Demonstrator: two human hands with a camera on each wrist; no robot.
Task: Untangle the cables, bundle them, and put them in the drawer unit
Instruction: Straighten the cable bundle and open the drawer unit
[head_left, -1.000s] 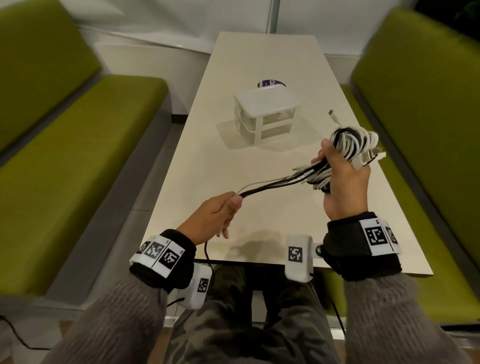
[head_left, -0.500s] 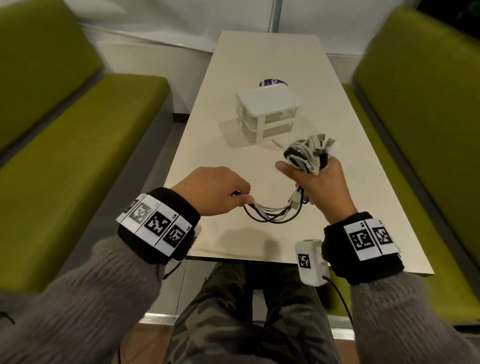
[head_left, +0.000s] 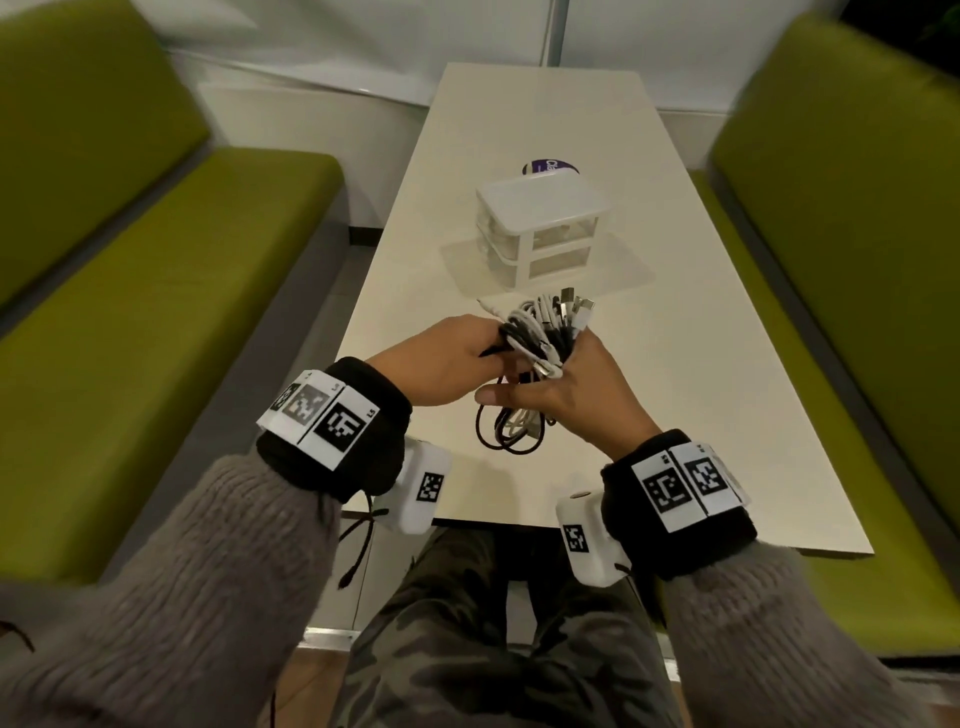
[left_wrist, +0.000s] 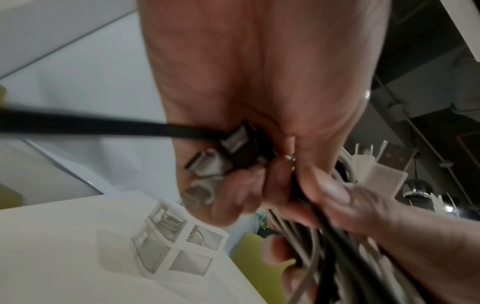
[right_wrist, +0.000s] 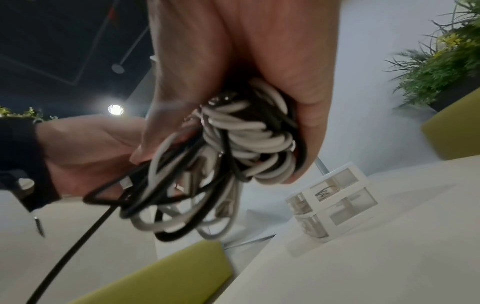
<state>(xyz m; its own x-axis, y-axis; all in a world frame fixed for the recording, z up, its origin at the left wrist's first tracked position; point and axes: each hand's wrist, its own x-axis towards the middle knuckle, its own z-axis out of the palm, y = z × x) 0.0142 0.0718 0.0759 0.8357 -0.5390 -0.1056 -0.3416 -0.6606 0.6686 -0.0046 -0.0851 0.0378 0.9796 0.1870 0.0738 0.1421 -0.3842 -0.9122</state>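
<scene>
A bundle of white and black cables (head_left: 543, 332) is held above the table, just in front of the white two-drawer unit (head_left: 540, 223). My right hand (head_left: 540, 382) grips the coiled part (right_wrist: 246, 142), fingers wrapped round it. My left hand (head_left: 485, 345) meets it from the left and pinches the plug ends (left_wrist: 215, 164) against the bundle. Slack loops (head_left: 509, 431) hang below both hands. Plugs stick out of the bundle's top. Both drawers of the unit (right_wrist: 332, 201) look closed, with something pale inside the upper one.
The long cream table (head_left: 727, 415) runs away from me, with a purple round sticker (head_left: 550, 166) behind the drawer unit. Green benches (head_left: 156, 291) flank it on both sides. A potted plant (right_wrist: 441, 61) shows at the right.
My left hand has travelled right, from holding the stretched cable tails apart to meeting my right hand at the bundle. The tails now hang as a slack loop. The bundle came lower and towards the centre.
</scene>
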